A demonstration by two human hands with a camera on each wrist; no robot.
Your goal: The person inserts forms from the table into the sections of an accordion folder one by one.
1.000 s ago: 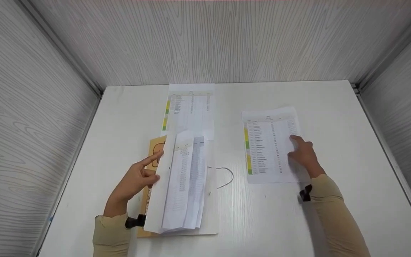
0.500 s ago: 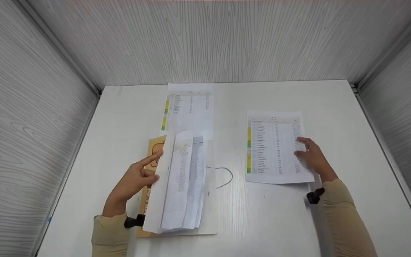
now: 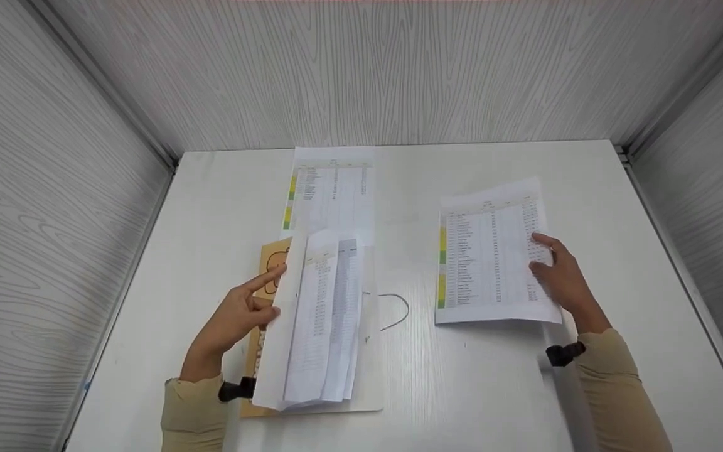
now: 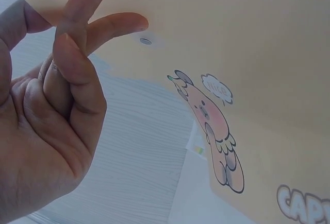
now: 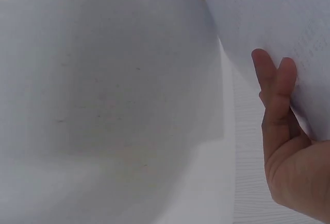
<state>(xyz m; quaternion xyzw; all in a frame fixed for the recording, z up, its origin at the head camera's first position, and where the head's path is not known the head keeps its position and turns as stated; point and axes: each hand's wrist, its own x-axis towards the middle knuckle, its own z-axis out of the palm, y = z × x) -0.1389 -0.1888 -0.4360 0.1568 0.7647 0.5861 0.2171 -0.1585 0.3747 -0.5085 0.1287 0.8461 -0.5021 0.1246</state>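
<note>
In the head view, my left hand [image 3: 230, 320] grips the edge of the pale flap [image 3: 272, 376] of a folder, index finger and thumb at the edge. A tan cover [image 4: 278, 147] with a cartoon animal and lettering fills much of the left wrist view. Several bent printed sheets [image 3: 314, 339] stand inside the folder. On the right, my right hand [image 3: 565, 276] pinches the right edge of a printed sheet of paper [image 3: 481, 270] with a yellow and green strip. This sheet is tilted, its right side lifted; its pale surface [image 5: 129, 80] fills much of the right wrist view.
Another printed sheet [image 3: 336, 207] lies flat at the back of the white table [image 3: 412, 389], partly behind the folder. A dark curved line [image 3: 407, 307] marks the tabletop right of the folder. Grained panels [image 3: 368, 75] enclose the back and sides.
My right hand has moved right and a little toward me, and the sheet it pinches has shifted right and lifted from lying nearly flat. The left hand and folder stay put.
</note>
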